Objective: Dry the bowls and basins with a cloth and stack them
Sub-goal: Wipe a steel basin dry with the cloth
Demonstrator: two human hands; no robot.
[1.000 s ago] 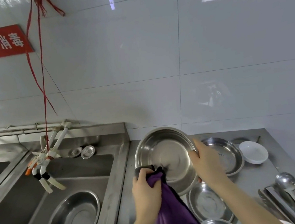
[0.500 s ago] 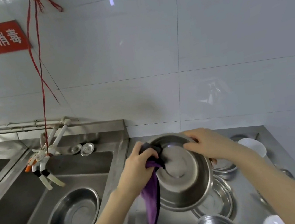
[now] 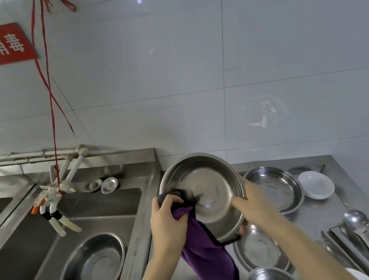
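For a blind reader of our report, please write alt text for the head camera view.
A person's right hand tilts a steel basin above a steel counter while the left hand wipes inside it with a purple cloth. More steel basins and white bowls lie around; another basin sits in the sink at left.

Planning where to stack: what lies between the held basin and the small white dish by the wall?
In the head view, a wide steel basin sits on the counter between the held basin and the white dish.
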